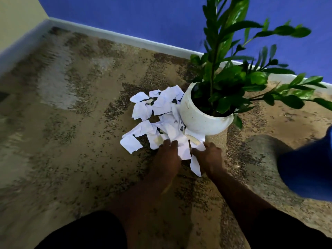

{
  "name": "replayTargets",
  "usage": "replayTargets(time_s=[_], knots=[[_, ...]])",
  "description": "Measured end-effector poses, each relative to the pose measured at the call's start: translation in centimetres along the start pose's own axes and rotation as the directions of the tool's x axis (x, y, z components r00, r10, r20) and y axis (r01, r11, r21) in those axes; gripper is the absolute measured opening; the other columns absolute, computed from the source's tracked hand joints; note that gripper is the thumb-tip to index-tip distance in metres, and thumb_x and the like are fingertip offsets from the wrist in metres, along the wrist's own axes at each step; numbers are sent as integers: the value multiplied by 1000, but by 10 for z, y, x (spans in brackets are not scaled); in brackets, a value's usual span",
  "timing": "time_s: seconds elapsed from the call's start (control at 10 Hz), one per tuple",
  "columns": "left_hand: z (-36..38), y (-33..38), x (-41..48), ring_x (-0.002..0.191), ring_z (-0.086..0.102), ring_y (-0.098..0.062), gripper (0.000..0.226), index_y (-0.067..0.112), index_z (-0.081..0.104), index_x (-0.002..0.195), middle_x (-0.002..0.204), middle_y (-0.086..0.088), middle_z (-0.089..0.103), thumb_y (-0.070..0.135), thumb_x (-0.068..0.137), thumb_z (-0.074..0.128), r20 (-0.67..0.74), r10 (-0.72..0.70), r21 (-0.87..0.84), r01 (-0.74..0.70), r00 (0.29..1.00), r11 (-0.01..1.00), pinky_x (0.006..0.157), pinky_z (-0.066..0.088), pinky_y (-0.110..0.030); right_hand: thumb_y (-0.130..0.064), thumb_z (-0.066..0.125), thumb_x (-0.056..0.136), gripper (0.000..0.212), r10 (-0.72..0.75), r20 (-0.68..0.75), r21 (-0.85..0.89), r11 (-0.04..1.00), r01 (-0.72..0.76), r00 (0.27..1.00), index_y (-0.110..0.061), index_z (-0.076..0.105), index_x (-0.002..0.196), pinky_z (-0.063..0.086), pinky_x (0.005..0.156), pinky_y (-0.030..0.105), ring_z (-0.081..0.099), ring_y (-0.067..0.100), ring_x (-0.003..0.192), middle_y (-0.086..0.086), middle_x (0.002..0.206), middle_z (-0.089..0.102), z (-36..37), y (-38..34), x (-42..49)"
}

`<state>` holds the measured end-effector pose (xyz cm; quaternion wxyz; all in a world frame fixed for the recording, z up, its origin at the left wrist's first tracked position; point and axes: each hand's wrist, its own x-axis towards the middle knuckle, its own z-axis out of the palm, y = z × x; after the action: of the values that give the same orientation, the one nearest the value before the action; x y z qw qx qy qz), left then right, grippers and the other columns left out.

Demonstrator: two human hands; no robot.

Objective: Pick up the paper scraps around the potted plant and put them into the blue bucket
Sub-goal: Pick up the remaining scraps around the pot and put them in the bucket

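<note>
Both hands grip paper scraps strung along the pot.

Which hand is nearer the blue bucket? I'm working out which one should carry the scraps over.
The right hand. It grips paper scraps in front of the white pot, on the side toward the blue bucket at the right edge. The left hand lies farther left.

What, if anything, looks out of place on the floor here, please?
Torn white paper scraps litter the carpet against the left side of the white plant pot; both hands are at the near edge of the pile.
</note>
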<state>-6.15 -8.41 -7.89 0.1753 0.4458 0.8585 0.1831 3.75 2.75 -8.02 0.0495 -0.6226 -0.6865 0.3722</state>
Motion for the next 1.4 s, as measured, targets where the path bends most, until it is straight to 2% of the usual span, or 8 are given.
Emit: replayTargets(time_s=[0.4,0.5,0.6,0.7,0.8,1.1,1.2,1.4], knots=[[17,23,13,113,54,-30,38,5,54,121,120,-15,56,30,92,55,-24,-115,-117,111,993,987,96,42,-35,-43,63,85,37,136,43,384,912,-142,990,-12,63,65,43,65,28,62,25,70,8,68,64,13,-11,11],[16,24,12,113,53,-27,43,6,53,122,120,-13,56,36,90,57,15,-118,-111,119,993,987,95,42,-33,-54,59,75,37,226,188,502,815,-291,956,-17,64,75,58,76,41,68,28,77,13,88,72,15,-15,15],[16,27,12,114,53,-27,45,6,52,123,121,-12,55,34,89,58,34,-116,-83,118,993,989,95,41,-32,-46,48,89,46,271,154,532,788,-310,950,-7,67,104,47,85,32,63,34,103,18,106,67,17,-18,22],[15,29,9,114,52,-25,43,7,52,125,122,-11,55,29,89,58,40,-128,-58,130,991,990,93,42,-30,-23,55,92,36,381,254,665,598,-446,889,0,60,118,48,75,30,65,28,95,21,120,63,8,-23,22],[17,32,5,113,53,-25,43,7,53,126,122,-11,55,25,88,60,28,-136,-63,138,990,988,94,43,-31,-17,56,88,34,348,337,644,592,-484,875,1,60,116,51,65,32,57,16,65,21,119,63,2,-18,24],[21,51,-12,117,53,-26,47,3,53,128,124,-14,57,22,87,62,-70,-245,-180,230,967,957,99,43,-33,-16,61,84,26,371,368,701,492,-516,853,2,65,104,49,59,28,61,24,81,16,103,66,-13,0,11],[22,62,-16,117,52,-23,44,8,55,127,123,-10,58,29,88,57,-47,-285,-201,270,957,941,96,44,-32,-15,68,69,24,374,426,728,399,-558,824,-2,68,90,56,82,49,68,34,89,19,98,70,-19,15,4],[11,98,-25,125,49,-22,49,12,51,132,134,-7,55,29,87,63,7,-313,-322,299,950,898,103,39,-31,-12,55,86,8,350,346,730,482,-484,871,-11,60,79,51,69,34,61,23,72,7,80,62,-66,39,-18]])
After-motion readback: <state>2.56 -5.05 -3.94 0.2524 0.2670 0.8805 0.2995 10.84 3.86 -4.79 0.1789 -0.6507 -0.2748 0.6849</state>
